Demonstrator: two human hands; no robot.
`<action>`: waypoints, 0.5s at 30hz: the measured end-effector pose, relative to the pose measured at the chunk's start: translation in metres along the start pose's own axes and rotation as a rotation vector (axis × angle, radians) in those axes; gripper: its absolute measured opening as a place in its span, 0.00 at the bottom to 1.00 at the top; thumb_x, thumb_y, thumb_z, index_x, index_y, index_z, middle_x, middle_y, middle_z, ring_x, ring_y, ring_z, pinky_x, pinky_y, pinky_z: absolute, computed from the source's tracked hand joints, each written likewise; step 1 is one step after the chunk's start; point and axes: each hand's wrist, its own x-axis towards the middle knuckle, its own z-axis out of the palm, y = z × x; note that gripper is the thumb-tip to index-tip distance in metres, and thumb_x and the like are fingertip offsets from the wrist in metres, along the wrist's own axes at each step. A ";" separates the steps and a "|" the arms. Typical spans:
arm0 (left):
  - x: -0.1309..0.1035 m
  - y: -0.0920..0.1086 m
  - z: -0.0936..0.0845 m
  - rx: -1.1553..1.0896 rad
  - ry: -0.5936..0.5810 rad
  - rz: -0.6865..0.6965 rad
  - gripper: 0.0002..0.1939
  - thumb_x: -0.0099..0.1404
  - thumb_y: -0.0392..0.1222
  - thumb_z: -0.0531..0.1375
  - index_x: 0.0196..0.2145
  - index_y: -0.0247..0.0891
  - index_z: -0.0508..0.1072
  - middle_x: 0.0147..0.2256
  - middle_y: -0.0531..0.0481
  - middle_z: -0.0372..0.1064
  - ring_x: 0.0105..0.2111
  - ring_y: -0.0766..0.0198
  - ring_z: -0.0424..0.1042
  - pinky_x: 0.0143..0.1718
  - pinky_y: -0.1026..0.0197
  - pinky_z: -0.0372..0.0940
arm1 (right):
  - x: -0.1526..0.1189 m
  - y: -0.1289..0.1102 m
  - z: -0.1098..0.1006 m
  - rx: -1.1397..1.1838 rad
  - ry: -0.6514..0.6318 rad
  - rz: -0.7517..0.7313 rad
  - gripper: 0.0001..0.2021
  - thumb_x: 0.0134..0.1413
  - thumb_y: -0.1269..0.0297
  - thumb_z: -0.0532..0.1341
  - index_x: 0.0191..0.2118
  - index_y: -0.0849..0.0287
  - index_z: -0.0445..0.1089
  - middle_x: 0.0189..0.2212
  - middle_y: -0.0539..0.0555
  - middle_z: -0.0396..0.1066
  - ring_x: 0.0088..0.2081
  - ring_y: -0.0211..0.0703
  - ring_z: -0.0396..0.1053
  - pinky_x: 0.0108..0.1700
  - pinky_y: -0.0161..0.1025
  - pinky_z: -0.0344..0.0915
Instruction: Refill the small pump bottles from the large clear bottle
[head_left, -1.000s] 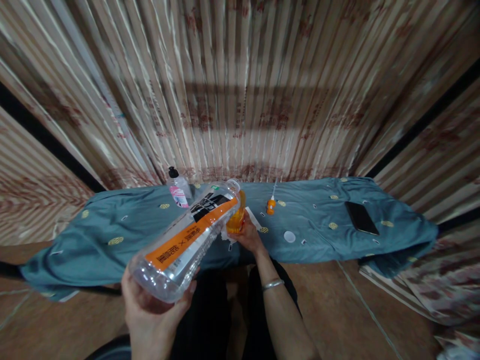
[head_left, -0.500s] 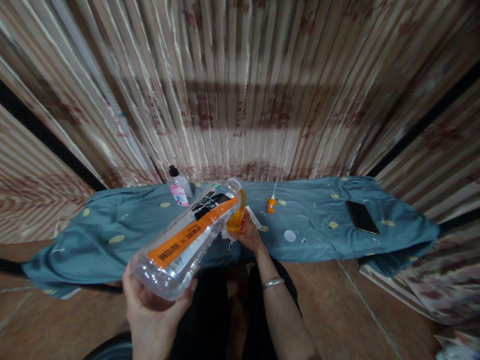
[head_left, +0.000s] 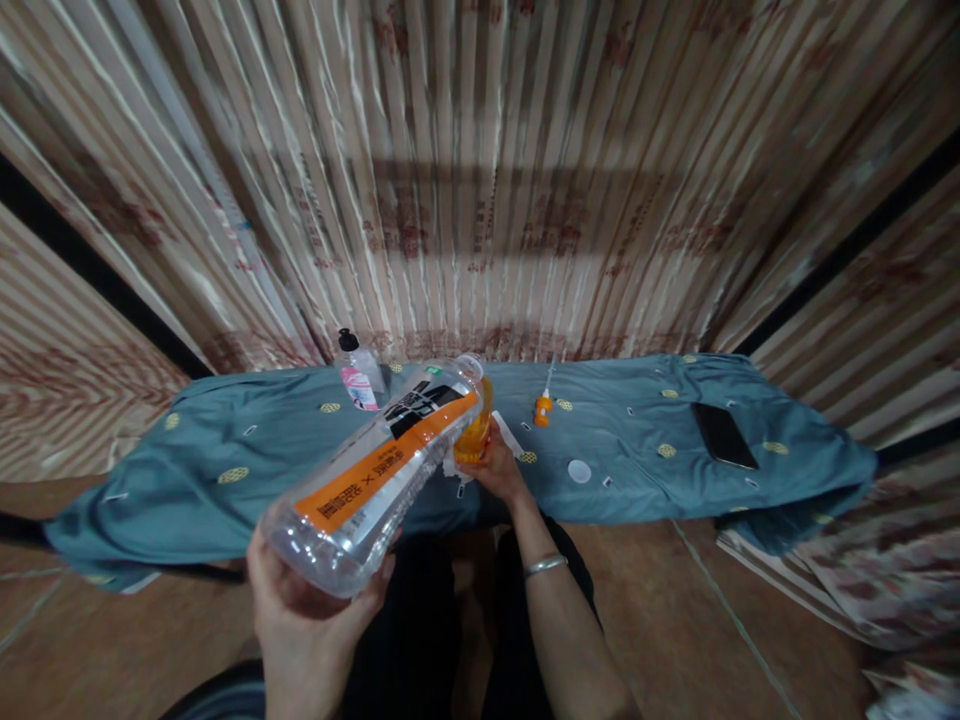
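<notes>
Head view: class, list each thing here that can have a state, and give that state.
Large clear bottle: tilted, base in the left hand.
Amber container: held in the right hand, partly hidden.
Black-topped bottle: upright, top on.
Orange pump: lying loose, off any bottle.
Black phone: lying flat, dark.
White disc: lying flat.
Blue-green cloth: spread, wrinkled.
Curtain: hanging in folds.

Silver bangle (head_left: 546, 567) on right wrist (head_left: 531, 528) — black trousers (head_left: 416, 620) — bare forearms (head_left: 559, 620).
</notes>
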 end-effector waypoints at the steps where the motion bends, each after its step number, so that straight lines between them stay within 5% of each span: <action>1: -0.001 0.001 0.001 0.001 0.000 -0.004 0.57 0.38 0.40 0.82 0.65 0.43 0.67 0.58 0.40 0.74 0.54 0.42 0.79 0.55 0.43 0.76 | 0.000 0.000 0.000 -0.007 0.001 0.009 0.52 0.39 0.63 0.77 0.72 0.54 0.58 0.49 0.54 0.81 0.50 0.58 0.80 0.59 0.58 0.76; 15: -0.004 0.007 0.002 0.012 0.008 0.004 0.56 0.38 0.38 0.82 0.65 0.43 0.69 0.60 0.40 0.73 0.60 0.39 0.75 0.62 0.40 0.72 | 0.000 -0.002 0.002 -0.008 0.013 -0.016 0.50 0.39 0.63 0.77 0.70 0.53 0.59 0.53 0.54 0.79 0.52 0.59 0.79 0.61 0.60 0.75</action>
